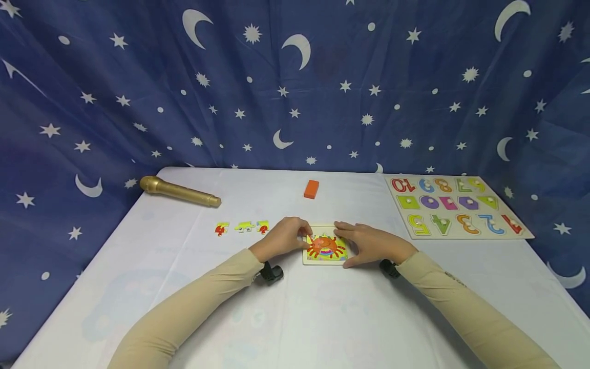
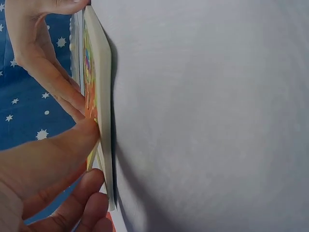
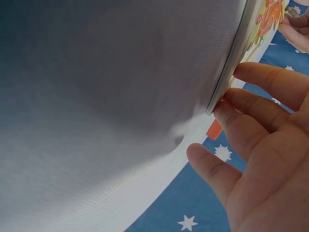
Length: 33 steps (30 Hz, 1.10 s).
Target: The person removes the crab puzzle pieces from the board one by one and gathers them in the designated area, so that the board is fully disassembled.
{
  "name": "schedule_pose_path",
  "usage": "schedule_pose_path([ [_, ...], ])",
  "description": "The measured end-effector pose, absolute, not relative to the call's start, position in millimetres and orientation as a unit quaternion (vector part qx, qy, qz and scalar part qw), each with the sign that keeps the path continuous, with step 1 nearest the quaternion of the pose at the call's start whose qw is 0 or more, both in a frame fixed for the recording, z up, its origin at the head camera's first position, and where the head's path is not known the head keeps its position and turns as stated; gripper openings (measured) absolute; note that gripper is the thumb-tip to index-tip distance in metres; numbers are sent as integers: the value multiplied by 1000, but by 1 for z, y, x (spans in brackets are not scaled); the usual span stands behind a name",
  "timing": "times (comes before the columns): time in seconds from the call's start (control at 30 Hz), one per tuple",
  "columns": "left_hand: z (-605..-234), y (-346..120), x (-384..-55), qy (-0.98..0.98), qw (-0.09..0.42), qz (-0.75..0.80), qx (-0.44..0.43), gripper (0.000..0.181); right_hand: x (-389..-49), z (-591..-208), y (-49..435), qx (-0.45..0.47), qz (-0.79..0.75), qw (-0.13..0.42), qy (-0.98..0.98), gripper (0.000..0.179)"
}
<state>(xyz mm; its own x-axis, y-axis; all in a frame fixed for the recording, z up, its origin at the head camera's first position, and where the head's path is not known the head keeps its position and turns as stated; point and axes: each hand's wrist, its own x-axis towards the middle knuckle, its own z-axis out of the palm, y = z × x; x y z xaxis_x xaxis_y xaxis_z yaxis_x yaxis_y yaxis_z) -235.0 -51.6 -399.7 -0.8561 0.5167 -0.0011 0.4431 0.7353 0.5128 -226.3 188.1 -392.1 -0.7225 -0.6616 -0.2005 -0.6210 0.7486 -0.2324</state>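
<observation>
A wooden crab puzzle board [image 1: 324, 263] lies flat on the white table, its orange crab picture [image 1: 324, 247] on a yellow ground mostly filled in. At the board's left side, my left hand [image 1: 282, 238] pinches a yellow puzzle piece [image 2: 91, 157] between thumb and fingers; the piece tilts up from the frame. My right hand [image 1: 372, 243] rests along the right side, with fingertips on the far corner and the thumb by the near edge. Its fingers [image 3: 270, 113] are fairly straight in the right wrist view. Left of the left hand lie three loose puzzle pieces [image 1: 245, 226].
An orange block [image 1: 311, 189] sits behind the board. A gold toy microphone [image 1: 180, 191] lies back left, and a number-and-shape peg board [image 1: 420, 236] back right. Behind the table hangs a blue curtain [image 1: 258, 97] with stars and moons.
</observation>
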Motion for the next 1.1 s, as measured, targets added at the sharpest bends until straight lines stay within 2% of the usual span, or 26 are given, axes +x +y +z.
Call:
schedule_pose_path([
  [0.4,-398,-53,-236,924,81,263,265,27,-227,-392,187,-353,-69,136,923,86],
  [0.77,-397,-53,-236,921,80,262,276,22,-228,-392,187,-353,-70,137,923,86],
  [1.1,-396,-51,-238,924,100,236,282,23,-225,-387,185,-377,-70,152,911,77],
])
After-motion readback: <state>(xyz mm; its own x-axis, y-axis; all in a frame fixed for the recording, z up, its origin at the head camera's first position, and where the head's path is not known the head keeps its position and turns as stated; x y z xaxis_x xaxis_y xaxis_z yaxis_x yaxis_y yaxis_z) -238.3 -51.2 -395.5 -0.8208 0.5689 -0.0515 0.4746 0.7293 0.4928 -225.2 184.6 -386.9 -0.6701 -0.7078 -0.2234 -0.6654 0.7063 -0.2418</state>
